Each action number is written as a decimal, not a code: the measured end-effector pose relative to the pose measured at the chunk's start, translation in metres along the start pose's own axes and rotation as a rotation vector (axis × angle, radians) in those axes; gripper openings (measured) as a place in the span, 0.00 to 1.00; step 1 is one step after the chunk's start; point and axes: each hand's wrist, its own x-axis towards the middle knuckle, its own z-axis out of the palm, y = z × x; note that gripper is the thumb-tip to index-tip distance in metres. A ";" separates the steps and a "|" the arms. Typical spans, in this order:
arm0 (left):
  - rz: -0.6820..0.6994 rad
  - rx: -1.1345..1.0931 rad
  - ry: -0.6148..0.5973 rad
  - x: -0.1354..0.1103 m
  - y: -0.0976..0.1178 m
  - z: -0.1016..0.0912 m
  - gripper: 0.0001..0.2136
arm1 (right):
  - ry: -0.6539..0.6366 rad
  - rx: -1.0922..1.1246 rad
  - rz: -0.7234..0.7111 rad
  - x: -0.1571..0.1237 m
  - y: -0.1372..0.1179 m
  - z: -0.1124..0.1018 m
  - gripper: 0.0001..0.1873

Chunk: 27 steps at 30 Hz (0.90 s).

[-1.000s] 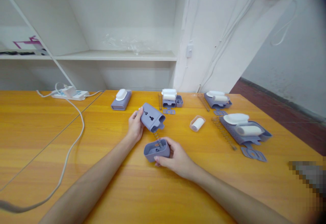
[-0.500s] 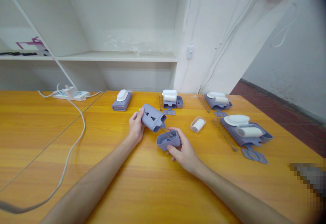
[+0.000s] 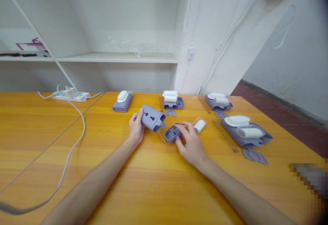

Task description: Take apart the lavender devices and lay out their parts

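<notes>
My left hand [image 3: 135, 127] grips one end of a lilac plastic housing [image 3: 152, 117] and holds it tilted just above the wooden table [image 3: 107, 170]. A small metal spring [image 3: 161, 136] lies on the table under the housing's open end. My right hand [image 3: 191, 144] rests its fingers on a smaller lilac tray-shaped piece [image 3: 172, 133] lying on the table to the right of the spring. A small clear cup with a white roller [image 3: 199, 125] sits just behind my right fingers.
More lilac parts lie along the far edge: a closed unit with a white cap [image 3: 122, 102], a stack with white pieces [image 3: 171, 100], another set [image 3: 219, 102], and a large open tray with white rollers [image 3: 246, 132]. A power strip [image 3: 70, 95] and its white cable [image 3: 74, 143] lie at left.
My right hand carried the small lilac piece up and to the right and set it down on the table. The spring dropped out and now lies on the table. My left hand barely moved.
</notes>
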 end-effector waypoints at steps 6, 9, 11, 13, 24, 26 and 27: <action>0.003 -0.001 -0.012 -0.001 0.000 0.001 0.17 | 0.023 -0.163 -0.176 -0.004 -0.014 -0.004 0.17; -0.002 0.034 -0.040 -0.004 0.000 0.001 0.17 | 0.010 -0.134 -0.247 -0.006 -0.027 0.001 0.20; -0.003 0.057 -0.053 -0.005 0.000 0.001 0.18 | 0.023 -0.119 -0.249 -0.007 -0.032 0.004 0.13; 0.003 0.073 -0.051 -0.005 0.000 0.002 0.19 | 0.070 -0.078 -0.230 -0.007 -0.030 0.007 0.06; 0.302 0.358 0.217 0.007 -0.005 -0.011 0.16 | 0.487 0.741 0.337 0.012 -0.007 -0.008 0.15; 0.331 0.410 0.245 0.008 -0.003 -0.012 0.15 | 0.526 0.869 0.401 0.017 -0.004 -0.009 0.15; 0.341 0.439 0.250 0.008 -0.002 -0.012 0.15 | 0.542 0.907 0.412 0.019 -0.003 -0.010 0.15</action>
